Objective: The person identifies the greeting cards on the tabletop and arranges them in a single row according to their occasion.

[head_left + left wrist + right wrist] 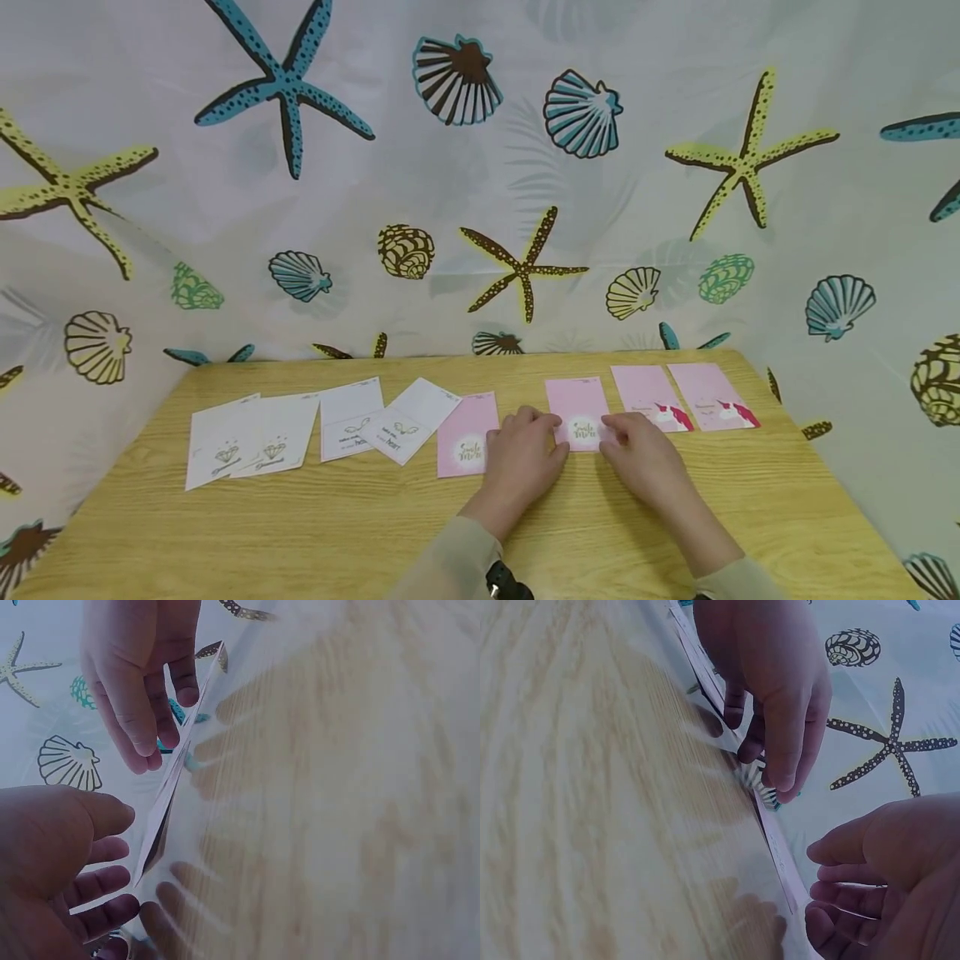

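A pink card (576, 396) with "Smile More" in a white glow lies on the wooden table between my two hands. At its left edge is my left hand (522, 458), fingers loosely bent and tips right by the border. My right hand (648, 458) mirrors it at the right edge. Both wrist views catch the card edge-on, a thin pink-white strip (166, 796) low over the wood. There the fingers of each hand look relaxed and spread, not curled round it. A second "Smile More" card (465, 425) lies left of my left hand, which partly covers its right side.
To the right lie two pink unicorn cards (647, 387) (701, 383) side by side. On the left are two overlapping white diamond cards (213, 429) (288, 417) and two white winged-heart cards (348, 404) (423, 400). Behind the table (337, 533) hangs a shell-and-starfish cloth (480, 175).
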`<control>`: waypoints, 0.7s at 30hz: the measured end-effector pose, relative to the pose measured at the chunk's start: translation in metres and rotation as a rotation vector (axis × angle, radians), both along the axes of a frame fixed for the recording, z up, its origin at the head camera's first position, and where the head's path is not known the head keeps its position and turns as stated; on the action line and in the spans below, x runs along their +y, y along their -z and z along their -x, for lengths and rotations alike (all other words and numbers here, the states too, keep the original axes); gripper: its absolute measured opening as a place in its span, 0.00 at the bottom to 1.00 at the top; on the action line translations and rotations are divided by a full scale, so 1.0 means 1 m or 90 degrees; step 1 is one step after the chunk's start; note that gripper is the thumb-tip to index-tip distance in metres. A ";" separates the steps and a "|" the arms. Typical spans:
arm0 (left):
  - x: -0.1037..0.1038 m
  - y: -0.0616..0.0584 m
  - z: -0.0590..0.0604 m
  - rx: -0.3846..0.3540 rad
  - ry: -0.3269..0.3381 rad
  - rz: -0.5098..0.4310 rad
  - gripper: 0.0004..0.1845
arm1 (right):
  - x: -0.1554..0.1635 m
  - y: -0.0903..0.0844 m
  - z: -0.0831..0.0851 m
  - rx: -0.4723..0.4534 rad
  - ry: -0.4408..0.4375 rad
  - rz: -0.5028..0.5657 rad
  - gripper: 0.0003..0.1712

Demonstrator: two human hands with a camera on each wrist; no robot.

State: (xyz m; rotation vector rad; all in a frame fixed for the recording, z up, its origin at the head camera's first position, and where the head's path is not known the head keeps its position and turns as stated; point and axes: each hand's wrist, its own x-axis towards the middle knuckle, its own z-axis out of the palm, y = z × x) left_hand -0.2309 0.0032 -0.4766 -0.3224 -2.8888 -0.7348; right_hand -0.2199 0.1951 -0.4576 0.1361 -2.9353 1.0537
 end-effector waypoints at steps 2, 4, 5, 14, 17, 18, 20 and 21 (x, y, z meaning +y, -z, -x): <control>-0.003 -0.001 -0.005 0.003 0.024 -0.001 0.18 | 0.003 -0.002 -0.002 0.021 -0.015 -0.032 0.24; -0.007 -0.002 -0.009 0.006 0.046 0.012 0.19 | 0.006 -0.003 -0.005 0.031 -0.032 -0.050 0.23; -0.008 -0.003 -0.011 0.006 0.055 0.020 0.19 | 0.007 -0.004 -0.007 0.034 -0.041 -0.055 0.23; -0.009 -0.011 -0.030 -0.007 0.111 0.130 0.27 | 0.013 -0.006 -0.018 0.062 -0.130 -0.115 0.23; -0.007 -0.011 -0.032 -0.001 0.117 0.144 0.26 | 0.016 -0.004 -0.020 0.075 -0.163 -0.132 0.23; -0.007 -0.010 -0.032 -0.001 0.116 0.150 0.26 | 0.017 -0.003 -0.020 0.080 -0.175 -0.136 0.22; -0.005 -0.009 -0.032 -0.001 0.118 0.155 0.25 | 0.019 -0.001 -0.020 0.089 -0.194 -0.149 0.22; -0.005 -0.008 -0.031 -0.003 0.118 0.156 0.25 | 0.020 -0.001 -0.020 0.090 -0.200 -0.157 0.22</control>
